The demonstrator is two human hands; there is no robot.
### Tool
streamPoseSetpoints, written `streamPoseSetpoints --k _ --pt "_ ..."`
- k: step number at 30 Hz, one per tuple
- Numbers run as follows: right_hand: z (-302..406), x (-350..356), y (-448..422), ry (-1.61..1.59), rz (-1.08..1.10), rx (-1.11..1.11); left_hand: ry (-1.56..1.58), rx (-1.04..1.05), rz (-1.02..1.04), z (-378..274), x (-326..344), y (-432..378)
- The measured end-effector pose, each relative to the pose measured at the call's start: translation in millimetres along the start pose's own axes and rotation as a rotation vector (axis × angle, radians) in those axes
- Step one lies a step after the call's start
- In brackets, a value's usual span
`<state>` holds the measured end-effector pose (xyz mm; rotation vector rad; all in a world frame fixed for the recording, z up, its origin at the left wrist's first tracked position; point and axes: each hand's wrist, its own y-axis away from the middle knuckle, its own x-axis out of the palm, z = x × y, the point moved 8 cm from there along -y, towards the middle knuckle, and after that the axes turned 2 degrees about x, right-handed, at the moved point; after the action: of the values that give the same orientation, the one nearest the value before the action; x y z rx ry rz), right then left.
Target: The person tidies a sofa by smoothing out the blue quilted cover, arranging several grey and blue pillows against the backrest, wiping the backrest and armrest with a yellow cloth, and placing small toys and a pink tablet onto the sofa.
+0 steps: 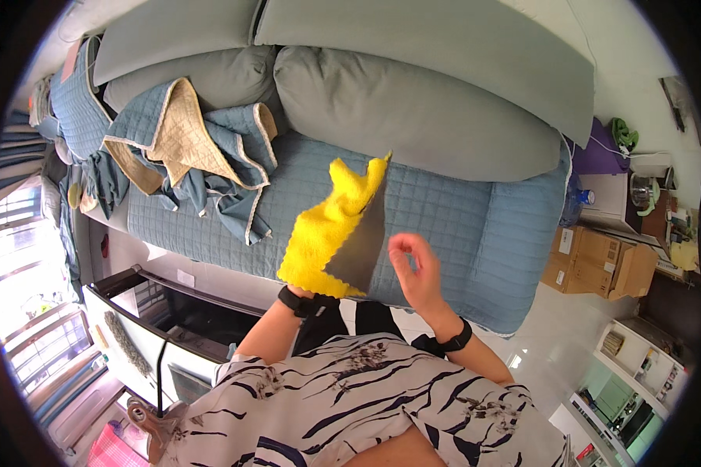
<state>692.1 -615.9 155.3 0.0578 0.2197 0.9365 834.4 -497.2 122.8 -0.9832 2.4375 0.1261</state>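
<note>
A fluffy yellow cloth (321, 233) with a grey reverse side (359, 245) hangs over my left hand, covering its fingers; only the wrist with a black band shows below it. The cloth is held up in front of the sofa, its upper end bunched into two peaks. To the right of the cloth, apart from it, is my right hand (419, 273), empty, with thumb and forefinger curled towards each other and a gap between them. Behind both hands lies the blue quilted seat cover (438, 216) of the sofa.
Grey cushions (415, 111) line the sofa back. Rumpled blue-and-beige quilted covers (193, 140) lie on the seat at left. A black-framed glass-topped cabinet (193, 315) stands at lower left. Cardboard boxes (596, 260) and a large water bottle (571, 198) are at right.
</note>
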Motion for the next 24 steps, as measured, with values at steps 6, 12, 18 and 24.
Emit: streamPoseSetpoints --k 6,12,18,24 --pt "46.7 8.2 -41.2 0.201 -0.232 -0.329 0.241 -0.332 0.149 -27.8 -14.5 -31.9" --pt "-23.5 49.5 -70.7 -0.478 0.136 0.142 0.688 -0.283 0.298 -17.3 -11.1 -42.0" --pt "-87.9 93.5 -46.1 -0.844 0.184 0.644 1.383 -0.488 0.150 120.6 38.6 -8.4" --pt "-195.0 -104.2 -87.1 -0.855 -0.495 0.428 0.606 -0.599 -0.076 185.7 -26.6 -95.8"
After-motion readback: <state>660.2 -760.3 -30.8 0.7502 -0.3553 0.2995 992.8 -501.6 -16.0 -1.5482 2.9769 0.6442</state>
